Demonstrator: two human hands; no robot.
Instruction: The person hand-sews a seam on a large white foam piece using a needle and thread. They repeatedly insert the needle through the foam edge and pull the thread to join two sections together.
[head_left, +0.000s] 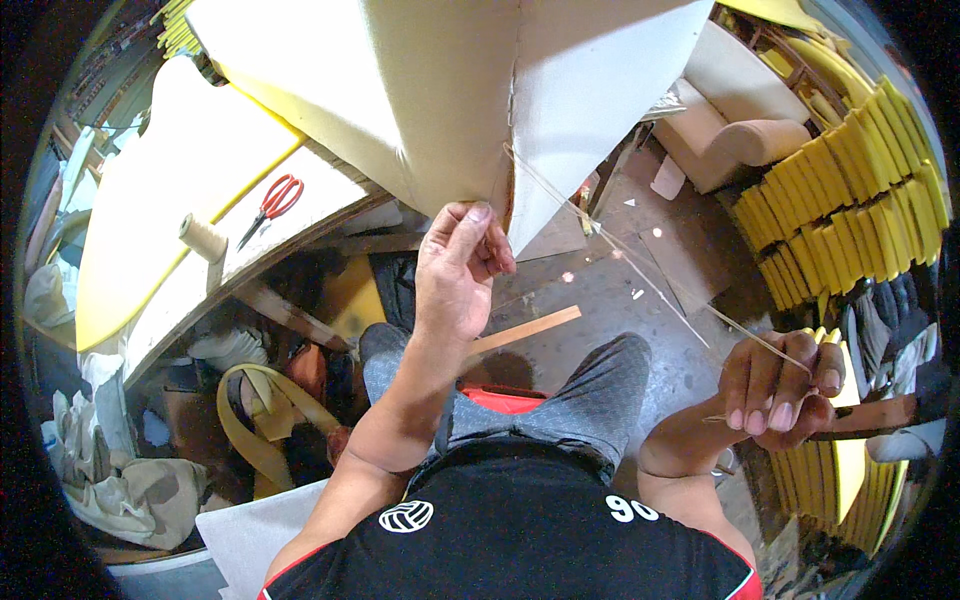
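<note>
A big foam cushion covered in cream fabric (440,90) hangs over the table edge in front of me, with a seam down its middle. My left hand (455,265) pinches the fabric at the lower end of that seam. A pale thread (650,285) runs taut from the seam down to the right. My right hand (780,385) is closed on the thread's far end, pulled out to the side above my right knee.
A wooden worktable (290,225) at left bears red-handled scissors (272,205), a spool of twine (203,238) and a yellow foam sheet (170,170). Stacked yellow foam pieces (850,190) stand at right, a beige armchair (735,125) behind. Rags and straps lie under the table.
</note>
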